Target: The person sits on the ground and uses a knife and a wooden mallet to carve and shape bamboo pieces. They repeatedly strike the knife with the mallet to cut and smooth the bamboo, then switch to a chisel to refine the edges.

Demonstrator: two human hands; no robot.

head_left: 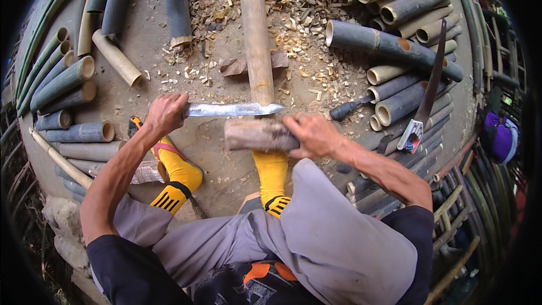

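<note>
My left hand grips the handle of a large knife. Its long metal blade lies across the near end of a pale bamboo pole, with the tip past the pole's right side. A thick, short wooden block is held level by my right hand, just nearer to me than the blade; whether the block touches the pole's end I cannot tell. Beneath the pole, a rough brown piece of wood props it off the ground.
Wood shavings litter the ground. Cut bamboo tubes lie at left, and more bamboo is stacked at right with a handsaw on it. A dark-handled tool lies beside that stack. My yellow-socked feet are close by.
</note>
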